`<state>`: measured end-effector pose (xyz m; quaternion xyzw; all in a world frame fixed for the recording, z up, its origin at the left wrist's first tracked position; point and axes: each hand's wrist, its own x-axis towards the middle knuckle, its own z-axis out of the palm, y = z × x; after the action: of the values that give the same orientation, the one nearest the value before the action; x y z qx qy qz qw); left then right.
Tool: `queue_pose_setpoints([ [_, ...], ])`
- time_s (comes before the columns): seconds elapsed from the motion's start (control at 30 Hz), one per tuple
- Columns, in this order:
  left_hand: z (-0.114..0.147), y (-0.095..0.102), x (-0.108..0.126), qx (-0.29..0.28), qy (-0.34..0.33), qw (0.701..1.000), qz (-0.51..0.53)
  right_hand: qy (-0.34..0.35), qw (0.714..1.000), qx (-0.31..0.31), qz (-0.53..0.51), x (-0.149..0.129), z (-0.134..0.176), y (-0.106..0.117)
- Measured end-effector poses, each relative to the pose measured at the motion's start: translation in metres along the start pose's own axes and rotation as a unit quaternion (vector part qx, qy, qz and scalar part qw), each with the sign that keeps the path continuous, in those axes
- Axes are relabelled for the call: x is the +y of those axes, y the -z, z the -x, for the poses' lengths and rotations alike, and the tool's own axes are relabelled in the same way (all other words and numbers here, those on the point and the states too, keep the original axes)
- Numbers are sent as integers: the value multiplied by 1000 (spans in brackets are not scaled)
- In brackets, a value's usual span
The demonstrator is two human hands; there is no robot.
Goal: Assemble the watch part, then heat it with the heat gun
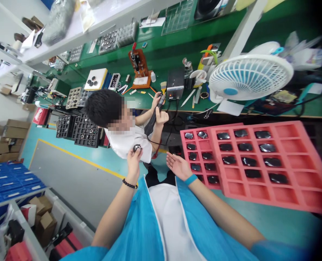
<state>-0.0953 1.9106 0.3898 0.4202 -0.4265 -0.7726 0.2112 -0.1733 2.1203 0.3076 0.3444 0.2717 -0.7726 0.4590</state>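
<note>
Between the thumb and fingers of my left hand [134, 159] is a small round dark piece with a pale rim, like a watch case [136, 148]. My right hand [179, 166] holds nothing; its palm is turned up and the fingers are stretched out. Just right of that hand stand pink foam trays [282, 183], overlapping each other. Glossy black pieces [249, 161] fill many of their compartments, while other compartments are bare.
A co-worker in a white shirt [119, 143] sits ahead, holding a black powered hand tool [153, 121]. The green workbench [161, 47] carries a fan [250, 78], an orange press [139, 67] and a black box [175, 84]. Black parts trays [86, 130] stand left; blue bins [11, 181] are farther left.
</note>
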Motion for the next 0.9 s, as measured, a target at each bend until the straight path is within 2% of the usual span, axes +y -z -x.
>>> queue_pose_setpoints([
  [0.27,1,-7,-1,4,9,1000,1,10,1000,15,-8,-8,5,11],
  [0.43,11,-12,-1,-9,29,1000,-5,13,1000,11,-7,-8,7,17],
  [0.6,34,-14,-4,-39,64,997,-28,18,1000,12,14,-9,9,20],
  [0.9,85,-11,-6,-106,126,985,-59,23,994,-13,109,-6,19,8],
])
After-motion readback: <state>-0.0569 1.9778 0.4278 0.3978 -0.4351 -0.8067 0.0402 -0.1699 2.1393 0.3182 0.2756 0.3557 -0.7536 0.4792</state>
